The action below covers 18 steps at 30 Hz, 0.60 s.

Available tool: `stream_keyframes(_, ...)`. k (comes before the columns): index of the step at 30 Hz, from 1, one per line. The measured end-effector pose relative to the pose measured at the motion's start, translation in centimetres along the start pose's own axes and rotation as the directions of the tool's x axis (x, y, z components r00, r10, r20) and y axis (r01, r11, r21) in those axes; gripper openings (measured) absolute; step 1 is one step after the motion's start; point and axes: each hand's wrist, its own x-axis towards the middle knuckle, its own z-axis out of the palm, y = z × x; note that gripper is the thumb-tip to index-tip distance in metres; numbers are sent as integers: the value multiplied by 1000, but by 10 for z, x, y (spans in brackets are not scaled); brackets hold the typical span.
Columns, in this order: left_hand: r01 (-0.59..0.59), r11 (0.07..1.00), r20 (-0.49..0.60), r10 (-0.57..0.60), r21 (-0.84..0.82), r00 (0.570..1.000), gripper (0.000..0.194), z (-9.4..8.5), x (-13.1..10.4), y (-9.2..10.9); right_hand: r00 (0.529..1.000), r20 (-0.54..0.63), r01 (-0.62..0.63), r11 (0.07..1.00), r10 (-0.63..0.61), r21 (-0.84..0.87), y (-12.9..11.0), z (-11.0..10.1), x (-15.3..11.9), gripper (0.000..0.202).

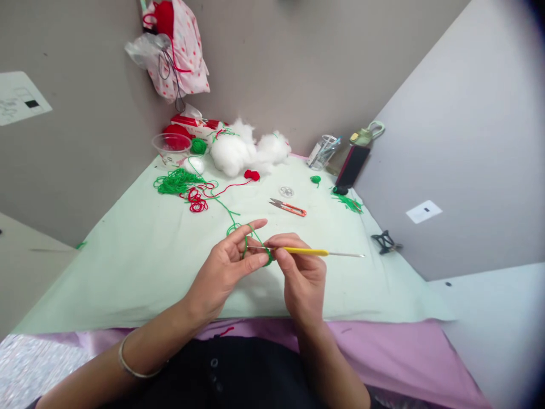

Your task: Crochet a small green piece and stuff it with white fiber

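My left hand (225, 267) pinches a small green crocheted piece (268, 259) between thumb and fingers, its index finger stretched out with green yarn (255, 233) looped over it. In my right hand (303, 278) is a crochet hook with a yellow handle (306, 250); its metal tip points left, at the yarn by the green piece. The hook's other metal end sticks out to the right. From my left hand the green yarn runs back across the table to a loose green heap (176, 180).
Orange-handled snips (288, 207) lie beyond my hands. Behind are white stuffing (233, 152), a red piece (252, 175), tangled red yarn (196, 200) and a clear tub (172, 149). A jar (323, 152), a phone (352, 166) and green yarn scraps (349, 203) stand or lie at right.
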Motion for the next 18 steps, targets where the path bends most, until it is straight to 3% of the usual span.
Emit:
stream_keyframes(2,3,999,8,-3,38,1000,57,-2,1,0,999,-35,-37,999,38,27,1,-1,1,11)
stream_keyframes(5,11,995,19,-12,96,1000,51,-7,2,0,980,-84,-158,964,180,215,6,-3,4,7)
stream_keyframes(9,-18,989,20,15,148,1000,45,-10,1,0,956,-59,-245,891,288,381,6,-6,9,11)
stream_keyframes(18,-90,963,9,91,255,996,43,-8,-1,4,990,-41,-124,971,135,206,0,-10,9,18)
